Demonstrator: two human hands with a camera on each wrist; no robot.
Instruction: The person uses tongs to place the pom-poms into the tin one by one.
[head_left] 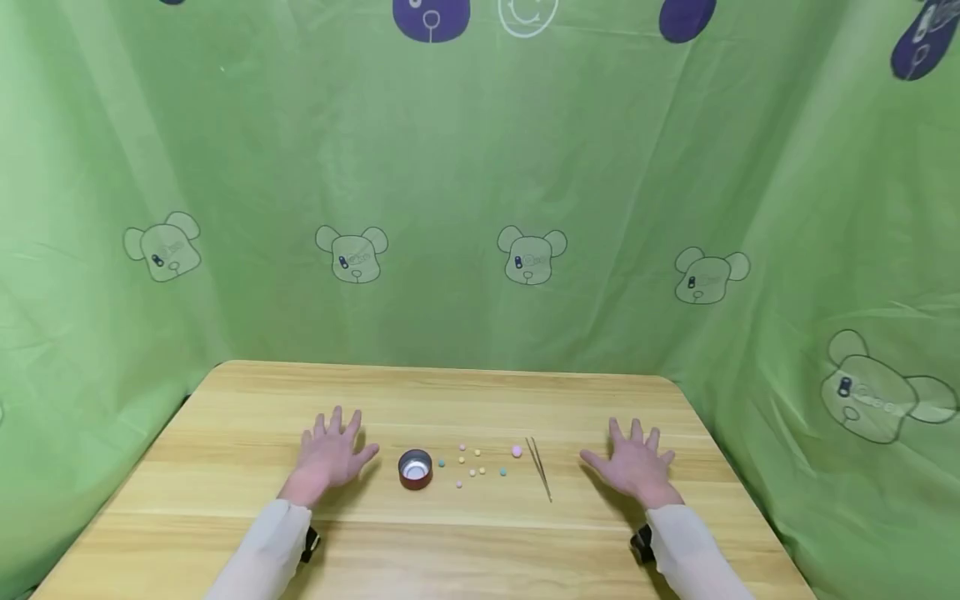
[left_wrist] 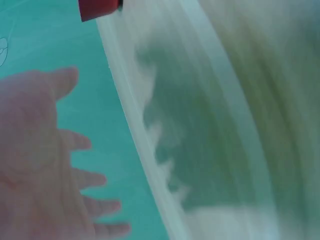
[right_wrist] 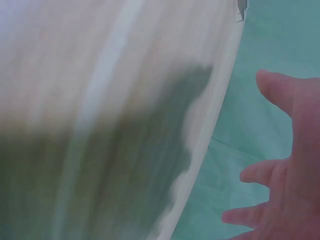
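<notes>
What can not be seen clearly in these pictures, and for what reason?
- Small coloured pieces, head view: too small to tell what they are.
- Inside of the small red tin, head view: too small to tell whether it holds anything.
- Tweezers, head view: tips too thin to see.
- Table, both wrist views: blurred.
- Left hand and right hand, wrist views: cut by the edge.

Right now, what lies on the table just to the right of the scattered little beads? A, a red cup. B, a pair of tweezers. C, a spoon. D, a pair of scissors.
B: the tweezers lie just right of the beads, between them and the right hand, while the small red cup sits on the beads' other side, near the left hand.
</notes>
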